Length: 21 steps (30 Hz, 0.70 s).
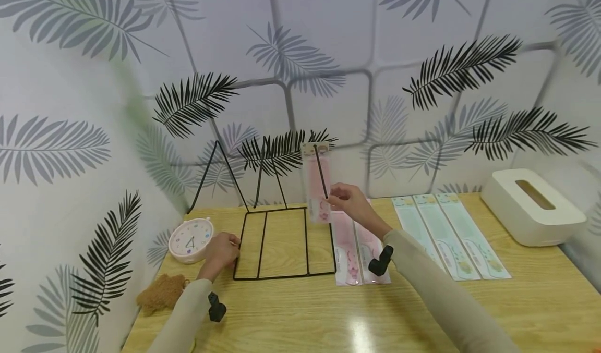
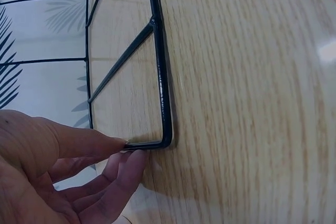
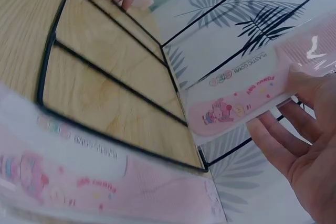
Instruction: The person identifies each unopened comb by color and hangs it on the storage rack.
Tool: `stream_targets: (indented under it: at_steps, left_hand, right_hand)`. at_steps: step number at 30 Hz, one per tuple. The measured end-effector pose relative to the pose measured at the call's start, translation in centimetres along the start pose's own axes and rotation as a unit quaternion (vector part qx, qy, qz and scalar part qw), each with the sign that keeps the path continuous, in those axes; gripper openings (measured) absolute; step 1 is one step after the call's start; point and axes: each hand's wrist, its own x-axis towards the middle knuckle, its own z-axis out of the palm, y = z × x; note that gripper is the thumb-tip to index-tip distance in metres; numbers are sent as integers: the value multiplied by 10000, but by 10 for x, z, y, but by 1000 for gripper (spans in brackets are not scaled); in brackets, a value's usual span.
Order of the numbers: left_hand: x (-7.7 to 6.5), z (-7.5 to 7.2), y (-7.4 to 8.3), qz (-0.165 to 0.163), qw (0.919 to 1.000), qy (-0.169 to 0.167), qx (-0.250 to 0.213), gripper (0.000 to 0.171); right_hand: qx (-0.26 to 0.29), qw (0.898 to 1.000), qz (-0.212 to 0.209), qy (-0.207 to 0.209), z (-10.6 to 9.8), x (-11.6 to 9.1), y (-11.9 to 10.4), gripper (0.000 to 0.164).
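Note:
My right hand (image 1: 349,203) pinches a pink plastic comb in a clear packet (image 1: 312,178) by its edge. It holds the packet upright at the right end of a black wire rack (image 1: 286,276), where a slanted rack wire crosses in front of it in the head view. The comb's printed end points down, close over the rack's base in the right wrist view. With thumb and fingers, my left hand (image 2: 79,166) grips the side wire of the rack's base near its front corner. Two more packaged pink combs (image 1: 348,254) lie flat just right of the rack.
Three packaged green combs (image 1: 448,238) lie side by side further right. A white tissue box (image 1: 512,212) stands at the table's right. Beside my left hand are a round pink-rimmed clock (image 1: 188,243) and a brown fuzzy item (image 1: 161,292). A leaf-patterned wall backs the table.

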Motion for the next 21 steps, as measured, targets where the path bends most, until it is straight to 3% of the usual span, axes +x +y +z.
stream_targets:
  at_steps: [7,14,21]
  left_hand:
    - [2,-1,3,23,10000,24,65,33]
    - [2,1,5,159,9995,53,250,36]
    - [-3,2,3,95,9999,-38,110,36]
  right_hand:
    - [-436,9990,-120,-34,-11,-13,-1,24]
    - [-765,9963,326,210,-29,-34,4,24]
    - [-1786,9798,795,417,-47,-61,6,15]
